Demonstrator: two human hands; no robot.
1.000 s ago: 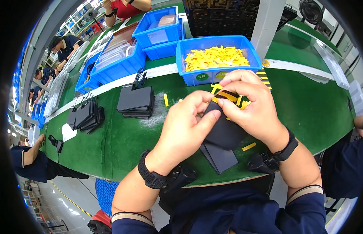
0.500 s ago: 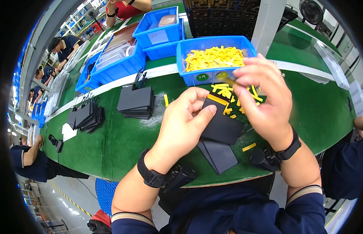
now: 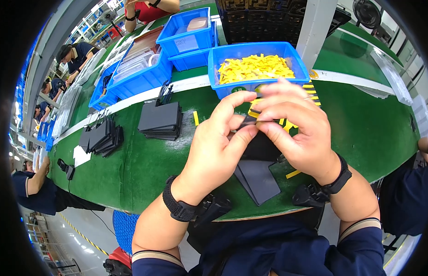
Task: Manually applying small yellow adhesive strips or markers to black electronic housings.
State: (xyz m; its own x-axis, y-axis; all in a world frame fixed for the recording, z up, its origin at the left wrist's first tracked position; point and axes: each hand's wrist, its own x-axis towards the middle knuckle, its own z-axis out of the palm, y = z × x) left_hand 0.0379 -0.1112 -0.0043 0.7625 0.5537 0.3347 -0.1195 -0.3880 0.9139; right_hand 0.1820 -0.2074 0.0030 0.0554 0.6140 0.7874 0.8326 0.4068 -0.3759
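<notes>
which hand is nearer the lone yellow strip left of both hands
Left. The left hand is just right of the yellow strip; the right hand is farther right, beyond the left hand.

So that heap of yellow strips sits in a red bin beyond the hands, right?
Not red: the head view shows a blue bin. The heap of yellow strips does sit in it, beyond the left hand and right hand.

A black fan (image 3: 366,14) is positioned at upper right. A white post (image 3: 317,31) stands beside a black crate (image 3: 262,20). Left of these, a long blue bin (image 3: 147,83) contains clear plastic parts (image 3: 135,65).
</notes>
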